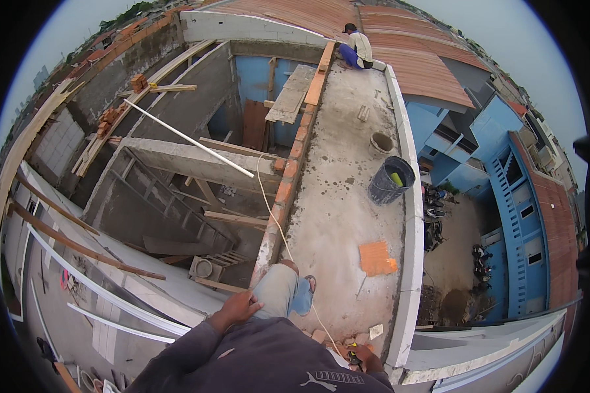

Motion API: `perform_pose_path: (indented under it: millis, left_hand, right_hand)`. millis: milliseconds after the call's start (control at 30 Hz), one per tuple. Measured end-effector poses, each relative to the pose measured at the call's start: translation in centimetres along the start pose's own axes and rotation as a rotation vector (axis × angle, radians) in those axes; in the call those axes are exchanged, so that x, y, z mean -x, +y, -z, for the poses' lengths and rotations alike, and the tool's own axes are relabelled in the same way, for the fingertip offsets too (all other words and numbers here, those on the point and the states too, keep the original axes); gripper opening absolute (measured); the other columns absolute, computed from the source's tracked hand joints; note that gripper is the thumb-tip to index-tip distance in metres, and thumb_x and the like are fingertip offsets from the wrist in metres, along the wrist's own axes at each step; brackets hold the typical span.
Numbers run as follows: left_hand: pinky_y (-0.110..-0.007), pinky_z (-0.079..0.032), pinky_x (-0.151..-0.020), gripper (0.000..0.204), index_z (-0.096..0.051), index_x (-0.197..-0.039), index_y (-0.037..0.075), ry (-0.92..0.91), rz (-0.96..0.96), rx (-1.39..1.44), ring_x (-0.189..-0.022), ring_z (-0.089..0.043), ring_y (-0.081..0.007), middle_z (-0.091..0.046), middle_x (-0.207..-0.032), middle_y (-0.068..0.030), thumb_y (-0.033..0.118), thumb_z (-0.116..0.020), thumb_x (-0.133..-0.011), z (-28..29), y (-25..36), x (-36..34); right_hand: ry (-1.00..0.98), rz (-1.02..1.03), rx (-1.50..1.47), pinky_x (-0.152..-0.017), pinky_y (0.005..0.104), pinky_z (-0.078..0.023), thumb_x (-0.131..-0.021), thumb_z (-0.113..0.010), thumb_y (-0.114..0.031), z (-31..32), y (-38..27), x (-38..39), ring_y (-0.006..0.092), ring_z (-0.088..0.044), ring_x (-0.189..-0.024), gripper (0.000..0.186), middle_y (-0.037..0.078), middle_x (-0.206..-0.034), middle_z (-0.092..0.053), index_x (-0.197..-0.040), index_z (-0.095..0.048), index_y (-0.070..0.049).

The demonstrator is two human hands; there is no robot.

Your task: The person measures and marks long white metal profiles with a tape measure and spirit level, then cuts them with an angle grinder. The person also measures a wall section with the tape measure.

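Note:
My left hand (pixel 238 310) rests against the raised knee of my grey trouser leg (pixel 273 288), its fingers curled in; whether anything is inside them is hidden. Low on the right, my right hand (pixel 368 359) is closed around a small yellow and black tool (pixel 353 357), too small to make out its kind. Beside that hand lie several reddish brick pieces (pixel 319 336) and a pale flat chip (pixel 375 331). A thin pale cord (pixel 276 221) runs from the brick edge past my foot (pixel 310 284) toward my right hand.
Left of the brick row (pixel 284 191) the floor drops into open rooms crossed by beams; a white pipe (pixel 190 139) spans there. On the slab stand an orange tile (pixel 376 259), a dark bucket (pixel 391 181) and a round bowl (pixel 381 142). A co-worker (pixel 356 49) squats at the far end. A low white wall (pixel 413 262) borders the right drop.

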State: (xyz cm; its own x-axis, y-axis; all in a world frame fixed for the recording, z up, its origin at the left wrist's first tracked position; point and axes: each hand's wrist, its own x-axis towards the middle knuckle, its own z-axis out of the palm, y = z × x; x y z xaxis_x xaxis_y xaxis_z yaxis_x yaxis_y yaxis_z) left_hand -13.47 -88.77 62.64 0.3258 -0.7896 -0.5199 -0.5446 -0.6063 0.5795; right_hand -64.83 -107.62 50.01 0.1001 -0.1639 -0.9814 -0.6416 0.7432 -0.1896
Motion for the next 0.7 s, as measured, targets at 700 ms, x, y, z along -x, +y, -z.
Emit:
perform_pose_path:
  millis: [700]
  left_hand:
    - [-0.047,-0.057,-0.088,0.039,-0.076,-0.1,0.002,0.181,0.351,0.299,-0.101,-0.073,-0.0399,-0.077,-0.104,-0.0209,0.039,-0.07,-0.087,13.7,1.2,-42.2]
  right_hand:
    - [0.003,0.14,0.19,-0.069,0.0481,-0.061,-0.093,-0.076,-0.027,9.8,-60.0,-8.7,0.0218,-0.069,-0.077,0.028,0.005,-0.089,-0.067,-0.116,-0.067,-0.013]
